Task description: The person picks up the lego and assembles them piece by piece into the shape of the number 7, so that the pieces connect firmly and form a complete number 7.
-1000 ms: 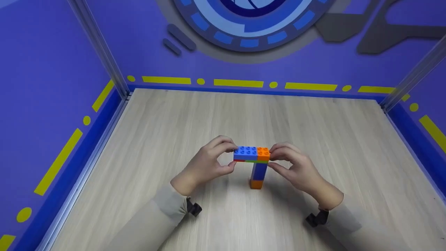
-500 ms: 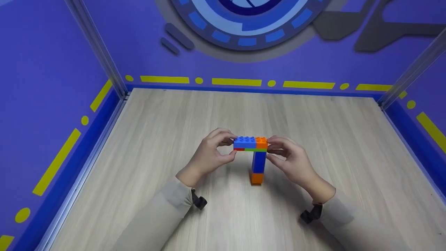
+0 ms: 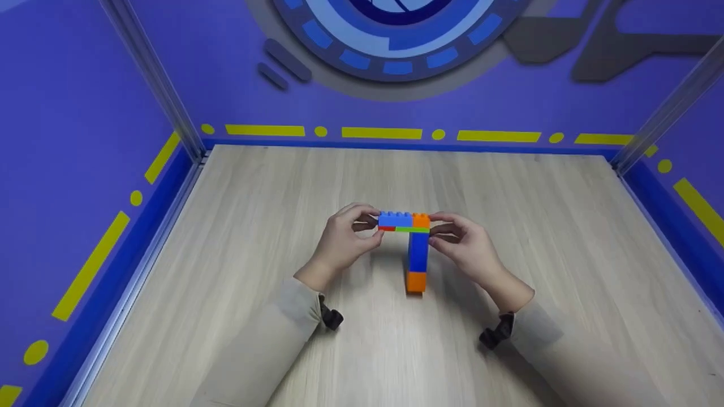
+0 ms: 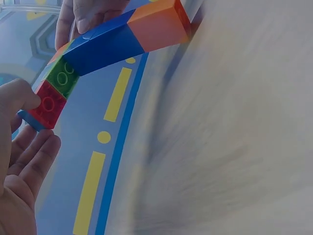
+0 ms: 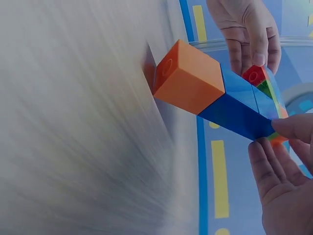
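Between the hands is an upside-down L of toy building bricks. Its top bar has a blue brick [image 3: 395, 219] and an orange brick [image 3: 421, 220], over a thin red plate [image 4: 50, 104] and a green plate [image 3: 412, 229]. Under the bar's right end runs a blue column [image 3: 418, 252], ending in another orange brick [image 5: 190, 78] whose underside shows just off the tabletop. My left hand [image 3: 343, 237] pinches the bar's left end, thumb by the red plate. With thumb and fingers, my right hand [image 3: 466, 246] holds the right end where bar and column meet.
The bricks are over a pale wood-grain table [image 3: 271, 198]. Purple-blue panels with yellow markings enclose the back and sides, and a metal post [image 3: 155, 79] stands at the back left corner.
Both hands have shifted the brick build upward in the head view. It has tilted, so the studs on top show less and the column shows more of its length.
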A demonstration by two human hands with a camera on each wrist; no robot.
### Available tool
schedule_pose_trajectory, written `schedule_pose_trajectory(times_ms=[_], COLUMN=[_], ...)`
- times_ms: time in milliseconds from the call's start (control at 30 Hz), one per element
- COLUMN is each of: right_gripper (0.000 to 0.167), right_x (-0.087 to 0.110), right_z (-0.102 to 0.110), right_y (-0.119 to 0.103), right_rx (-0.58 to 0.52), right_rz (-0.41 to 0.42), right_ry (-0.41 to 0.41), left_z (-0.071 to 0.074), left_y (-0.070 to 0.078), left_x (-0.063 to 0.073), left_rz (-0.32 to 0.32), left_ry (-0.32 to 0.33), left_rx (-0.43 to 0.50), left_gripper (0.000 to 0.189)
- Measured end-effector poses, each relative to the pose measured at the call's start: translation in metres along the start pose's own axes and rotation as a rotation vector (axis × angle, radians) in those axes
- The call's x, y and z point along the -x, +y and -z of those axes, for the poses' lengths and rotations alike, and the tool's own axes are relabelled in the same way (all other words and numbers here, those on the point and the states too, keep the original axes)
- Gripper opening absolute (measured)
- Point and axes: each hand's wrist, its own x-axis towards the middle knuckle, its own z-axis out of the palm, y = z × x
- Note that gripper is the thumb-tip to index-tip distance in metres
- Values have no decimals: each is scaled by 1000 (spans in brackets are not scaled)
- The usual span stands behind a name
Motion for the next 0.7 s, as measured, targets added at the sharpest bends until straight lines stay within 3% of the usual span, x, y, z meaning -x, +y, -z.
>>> schedule_pose_trajectory(times_ms=[300, 700], right_gripper=[50, 49], right_x=[-22, -53], right_z=[0, 3], right_y=[4, 10], right_rx=[-49, 6], right_rz=[-120, -237], right_ry=[-39, -87], left_z=[-3, -7], left_y=[-15, -32], left_x=[-13, -32], left_rz=[69, 182], left_ry=[1, -21], left_rx=[-9, -60], left_gripper=[32, 32])
